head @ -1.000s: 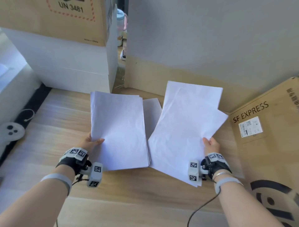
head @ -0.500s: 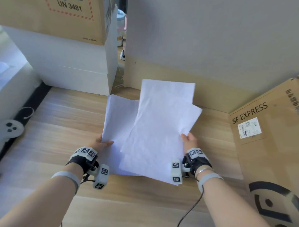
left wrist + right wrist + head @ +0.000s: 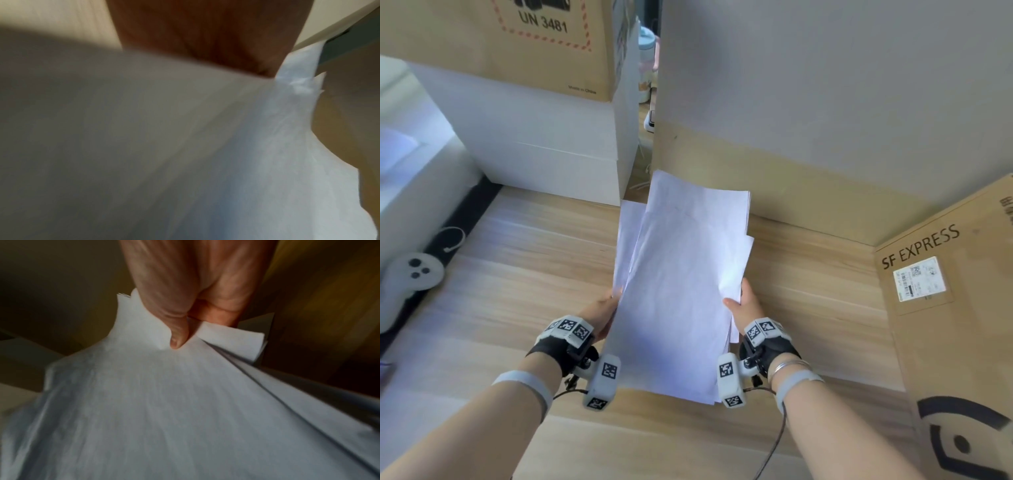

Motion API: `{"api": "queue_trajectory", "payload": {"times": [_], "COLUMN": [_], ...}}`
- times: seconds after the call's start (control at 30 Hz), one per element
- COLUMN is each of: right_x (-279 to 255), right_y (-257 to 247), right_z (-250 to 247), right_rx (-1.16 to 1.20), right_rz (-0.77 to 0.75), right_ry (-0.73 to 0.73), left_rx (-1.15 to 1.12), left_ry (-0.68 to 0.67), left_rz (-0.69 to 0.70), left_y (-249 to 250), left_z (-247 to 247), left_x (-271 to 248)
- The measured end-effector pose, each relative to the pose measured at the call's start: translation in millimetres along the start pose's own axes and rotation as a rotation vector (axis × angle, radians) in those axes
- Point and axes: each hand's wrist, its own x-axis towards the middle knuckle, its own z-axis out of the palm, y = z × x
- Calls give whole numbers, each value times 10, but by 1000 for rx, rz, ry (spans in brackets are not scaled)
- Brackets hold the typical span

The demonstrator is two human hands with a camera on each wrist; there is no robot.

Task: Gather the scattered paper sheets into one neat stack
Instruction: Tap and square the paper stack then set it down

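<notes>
A bundle of white paper sheets [image 3: 678,284] is held between both hands above the wooden table [image 3: 517,281], its edges uneven and fanned at the far end. My left hand [image 3: 602,313] grips the bundle's left edge. My right hand [image 3: 743,303] pinches the right edge, the thumb on top. In the right wrist view the thumb [image 3: 176,331] presses the top sheet [image 3: 164,402] against the fingers below, with layered sheet edges on the right. In the blurred left wrist view the paper [image 3: 267,146] fills the frame under my hand [image 3: 216,40].
A white box [image 3: 544,144] with a brown carton [image 3: 493,37] on it stands at the back left. A grey and tan wall panel [image 3: 825,137] rises behind the paper. An SF EXPRESS carton [image 3: 945,308] is on the right. A white controller [image 3: 410,274] lies at the left.
My hands have come together: the right-hand sheets slid left over the left-hand sheets, and the two bundles now overlap as one held between both hands.
</notes>
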Motion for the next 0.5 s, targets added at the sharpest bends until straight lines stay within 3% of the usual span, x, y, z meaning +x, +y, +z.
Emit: {"api": "queue_trajectory", "payload": {"times": [0.1, 0.17, 0.3, 0.4, 0.5], "right_x": [32, 42, 78, 179, 259], "right_y": [24, 15, -89, -27, 133], "right_z": [40, 66, 60, 18, -99], "right_rx": [7, 22, 57, 54, -308], "right_rz": [-7, -23, -40, 63, 257], "right_ry": [24, -1, -63, 59, 156], "left_rx": [-87, -70, -18, 8, -15], "left_ry": [-149, -146, 89, 218, 293], "left_rz": [-45, -12, 93, 131, 155], "left_y": [68, 126, 137, 40, 0], "left_z": [-33, -15, -6, -136, -238], "left_x": [-43, -91, -40, 47, 3]}}
